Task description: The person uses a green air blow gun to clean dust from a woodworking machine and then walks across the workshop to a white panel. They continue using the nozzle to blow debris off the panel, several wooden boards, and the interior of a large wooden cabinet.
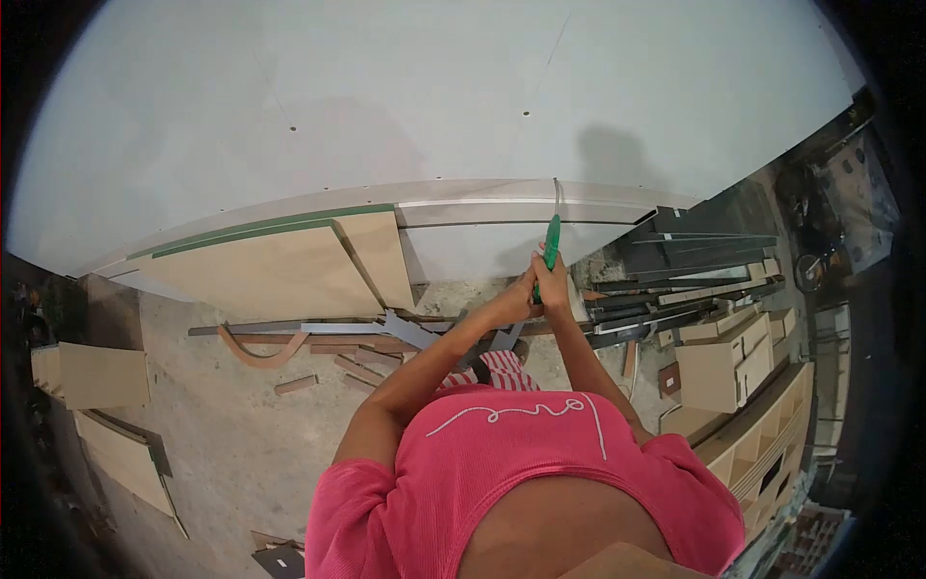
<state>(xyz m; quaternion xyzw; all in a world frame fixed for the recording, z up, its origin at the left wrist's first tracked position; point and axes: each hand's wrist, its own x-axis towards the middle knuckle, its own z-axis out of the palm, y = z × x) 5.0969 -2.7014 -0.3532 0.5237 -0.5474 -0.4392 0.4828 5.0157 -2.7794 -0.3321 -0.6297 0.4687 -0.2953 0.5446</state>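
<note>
A slim green-handled tool [552, 239] points away from me, its thin, slightly curved metal end touching the front edge of the large white panel [405, 77]. My right hand [555, 282] is closed around the handle. Pressed against it on the left, my left hand [519, 301] also closes on the lower part of the handle, with its fingertips partly hidden. The tool's exact kind is too small to make out. Several small dark holes dot the panel.
Light wooden boards [280, 265] with green edges lean below the panel on the left. Dark metal lengths [694, 275] pile up on the right, near pale wooden boxes [719, 362]. Grey and brown strips [357, 333] lie on the concrete floor [241, 415] by my feet.
</note>
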